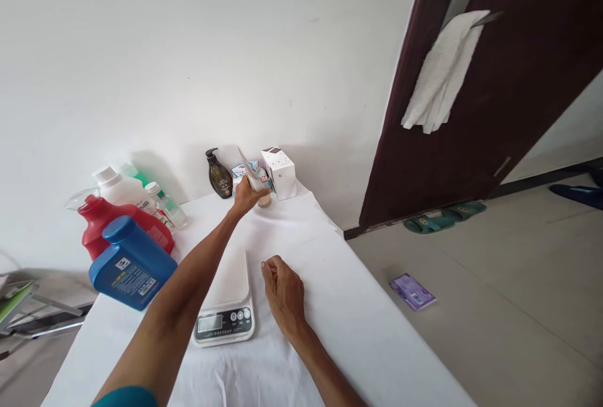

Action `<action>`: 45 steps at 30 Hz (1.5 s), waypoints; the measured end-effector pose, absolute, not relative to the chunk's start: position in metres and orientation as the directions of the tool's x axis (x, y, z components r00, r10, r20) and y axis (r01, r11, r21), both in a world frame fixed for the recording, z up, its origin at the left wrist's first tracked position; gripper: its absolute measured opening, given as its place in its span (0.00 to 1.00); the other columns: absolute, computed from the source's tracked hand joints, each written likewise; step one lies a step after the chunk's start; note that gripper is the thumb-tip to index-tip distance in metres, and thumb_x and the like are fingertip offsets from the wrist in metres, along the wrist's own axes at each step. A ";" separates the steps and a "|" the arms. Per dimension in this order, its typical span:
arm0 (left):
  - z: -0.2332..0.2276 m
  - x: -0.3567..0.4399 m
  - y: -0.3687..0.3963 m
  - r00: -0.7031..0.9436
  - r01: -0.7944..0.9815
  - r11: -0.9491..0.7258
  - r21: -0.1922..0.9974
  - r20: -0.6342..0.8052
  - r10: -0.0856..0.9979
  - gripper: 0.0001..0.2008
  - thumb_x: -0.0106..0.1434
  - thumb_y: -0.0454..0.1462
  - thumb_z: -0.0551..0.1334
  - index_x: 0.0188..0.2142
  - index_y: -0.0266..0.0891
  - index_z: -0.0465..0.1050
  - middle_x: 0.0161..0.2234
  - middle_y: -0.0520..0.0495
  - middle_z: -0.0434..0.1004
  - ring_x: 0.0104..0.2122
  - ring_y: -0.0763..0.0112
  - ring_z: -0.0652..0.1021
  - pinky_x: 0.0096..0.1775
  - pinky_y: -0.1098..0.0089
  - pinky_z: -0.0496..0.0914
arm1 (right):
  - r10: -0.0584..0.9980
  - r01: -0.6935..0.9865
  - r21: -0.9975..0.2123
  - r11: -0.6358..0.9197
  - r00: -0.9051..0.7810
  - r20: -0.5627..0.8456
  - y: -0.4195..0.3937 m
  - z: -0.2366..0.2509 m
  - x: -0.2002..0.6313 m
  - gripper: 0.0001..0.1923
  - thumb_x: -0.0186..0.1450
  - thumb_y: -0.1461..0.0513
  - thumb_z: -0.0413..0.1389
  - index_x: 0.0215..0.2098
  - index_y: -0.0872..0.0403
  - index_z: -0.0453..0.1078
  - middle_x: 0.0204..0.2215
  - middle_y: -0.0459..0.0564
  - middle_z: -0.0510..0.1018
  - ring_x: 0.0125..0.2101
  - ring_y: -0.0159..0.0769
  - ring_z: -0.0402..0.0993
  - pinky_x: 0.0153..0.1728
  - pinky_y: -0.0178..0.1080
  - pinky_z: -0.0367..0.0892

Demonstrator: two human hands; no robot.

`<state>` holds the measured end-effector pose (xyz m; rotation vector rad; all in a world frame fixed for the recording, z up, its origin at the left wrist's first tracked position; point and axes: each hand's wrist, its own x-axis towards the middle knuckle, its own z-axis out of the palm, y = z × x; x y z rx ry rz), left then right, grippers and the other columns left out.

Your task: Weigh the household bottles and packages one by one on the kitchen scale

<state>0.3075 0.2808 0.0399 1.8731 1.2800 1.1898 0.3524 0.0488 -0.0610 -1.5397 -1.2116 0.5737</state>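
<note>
Left hand (247,198): reaches from the lower left up to the middle of the frame, over the far end of the white-covered surface (330,287).
Left fingers: pinch the pale packet, thumb toward the right, the rest toward the left.
Pale packet (252,173): rises tilted from the left hand at the middle of the frame, upper edge leaning left; pink and teal print just to the right, cannot tell if part of the same packet.
Round beige piece (264,201): shows just below the left thumb; too small to identify.
Right hand (286,294): rests on the surface at the lower middle, just right of the scale.
Right fingers: curled loosely toward the palm, thumb alongside.
Scale (230,297): lies flat at the lower middle, between both arms, partly hidden by the left forearm; display and buttons on the near end.
Bottles, left of frame: blue bottle (134,262) foremost, red bottle (122,225) behind, white jug (123,190) farther back, clear bottle (166,207) to the right.
Dark pump bottle (219,177): stands near the wall (306,68), left of the packet.
Boxes: white box (282,174) just right of the packet; blue-and-white box (239,171) partly behind the left hand.
Door (480,93), upper right: dark brown, white towel (443,74) draped over the handle (492,17).
Floor (499,269), right: green slippers (429,224) near the door, purple pack (413,292) lower down.
</note>
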 end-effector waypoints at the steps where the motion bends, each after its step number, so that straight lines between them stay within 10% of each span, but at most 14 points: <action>1: 0.036 0.312 0.284 0.140 0.439 -0.362 0.822 0.336 0.931 0.25 0.44 0.38 0.81 0.40 0.39 0.74 0.41 0.41 0.84 0.45 0.51 0.81 0.47 0.59 0.73 | 0.902 0.400 -0.915 0.053 0.374 0.216 0.049 -0.061 0.353 0.18 0.73 0.48 0.45 0.29 0.48 0.61 0.23 0.45 0.74 0.24 0.38 0.68 0.31 0.39 0.56; 20: 0.035 0.323 0.252 0.080 0.591 -0.277 0.758 0.286 0.955 0.49 0.50 0.49 0.82 0.63 0.34 0.62 0.63 0.25 0.66 0.65 0.42 0.70 0.62 0.54 0.68 | 0.940 0.439 -0.897 -0.055 0.325 0.101 0.049 -0.055 0.362 0.19 0.65 0.44 0.48 0.33 0.48 0.71 0.29 0.52 0.83 0.30 0.46 0.78 0.35 0.42 0.64; 25: 0.062 0.221 0.143 0.133 0.591 -0.658 0.466 0.748 0.650 0.34 0.64 0.48 0.73 0.64 0.46 0.62 0.62 0.36 0.69 0.62 0.52 0.73 0.61 0.52 0.71 | 0.944 0.495 -0.866 -0.072 0.313 0.100 0.048 -0.052 0.363 0.19 0.64 0.45 0.48 0.32 0.48 0.70 0.30 0.54 0.83 0.33 0.48 0.78 0.37 0.44 0.64; 28: 0.075 0.136 0.090 -0.148 0.801 -0.486 0.350 0.902 0.404 0.35 0.61 0.46 0.74 0.63 0.45 0.64 0.63 0.35 0.67 0.67 0.48 0.67 0.68 0.43 0.61 | 0.945 0.504 -0.862 -0.057 0.305 0.116 0.048 -0.051 0.363 0.19 0.64 0.45 0.49 0.31 0.49 0.70 0.29 0.53 0.83 0.32 0.48 0.78 0.36 0.44 0.64; 31: 0.070 0.065 0.065 -0.442 0.816 -0.237 0.527 0.833 0.331 0.41 0.54 0.47 0.78 0.62 0.42 0.65 0.66 0.33 0.64 0.70 0.42 0.61 0.71 0.39 0.54 | 0.945 0.500 -0.866 -0.021 0.293 0.146 0.048 -0.053 0.363 0.18 0.64 0.45 0.50 0.31 0.49 0.70 0.28 0.53 0.83 0.31 0.47 0.78 0.36 0.44 0.64; 37: 0.028 0.013 0.075 -0.647 0.463 -0.008 0.886 0.344 0.680 0.33 0.49 0.50 0.79 0.49 0.41 0.72 0.46 0.40 0.79 0.48 0.50 0.80 0.53 0.47 0.75 | 0.942 0.494 -0.870 0.016 0.283 0.178 0.049 -0.056 0.362 0.18 0.64 0.46 0.50 0.30 0.48 0.70 0.27 0.52 0.83 0.30 0.46 0.78 0.37 0.44 0.65; 45: 0.006 0.020 0.090 -0.651 0.190 -0.177 0.966 0.258 0.713 0.35 0.41 0.45 0.82 0.47 0.38 0.77 0.40 0.45 0.82 0.37 0.62 0.82 0.40 0.61 0.79 | 0.948 0.490 -0.872 0.011 0.273 0.166 0.049 -0.051 0.361 0.14 0.66 0.50 0.51 0.31 0.49 0.69 0.28 0.50 0.82 0.31 0.42 0.77 0.37 0.41 0.64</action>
